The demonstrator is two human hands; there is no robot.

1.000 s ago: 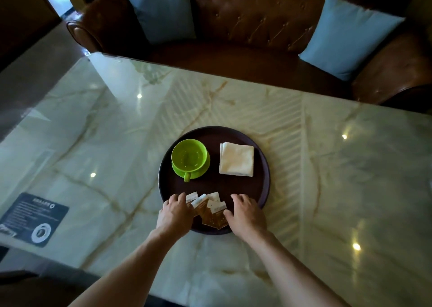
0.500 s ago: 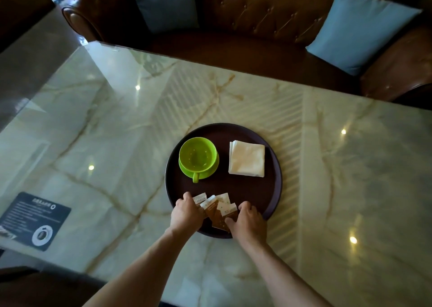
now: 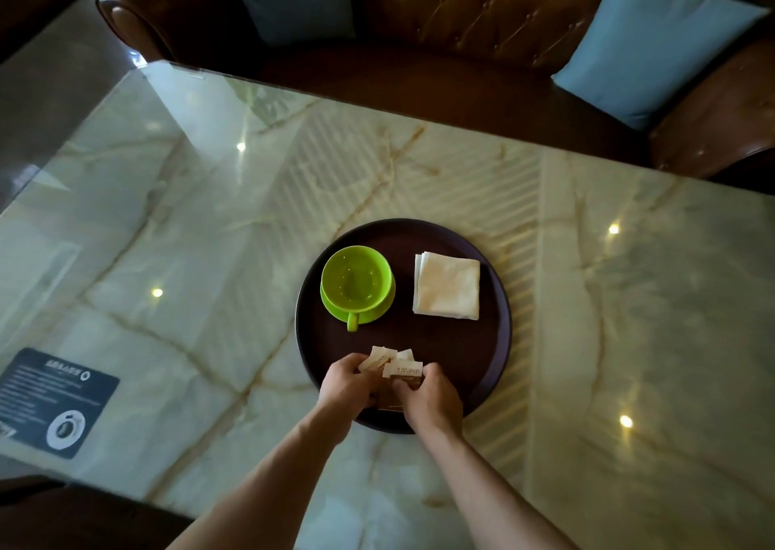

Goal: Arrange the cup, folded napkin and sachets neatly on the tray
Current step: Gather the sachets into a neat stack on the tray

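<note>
Sachets (image 3: 396, 367): small overlapping cluster at the tray's (image 3: 497, 340) six o'clock, pinched between my left hand (image 3: 346, 386) and right hand (image 3: 427, 398), I judge to square them; top sachet's long axis runs nine-to-three. Cup (image 3: 356, 281): ten o'clock, handle pointing to six. Folded napkin (image 3: 446, 285): two o'clock, lying flat, edges square. Tray rests on marble table (image 3: 209, 235).

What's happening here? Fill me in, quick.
A person is tidying a round dark tray on a marble table. The left hand and right hand pinch a small bunch of sachets at the tray's near edge. A green cup on its saucer and a folded napkin sit behind, side by side.
</note>
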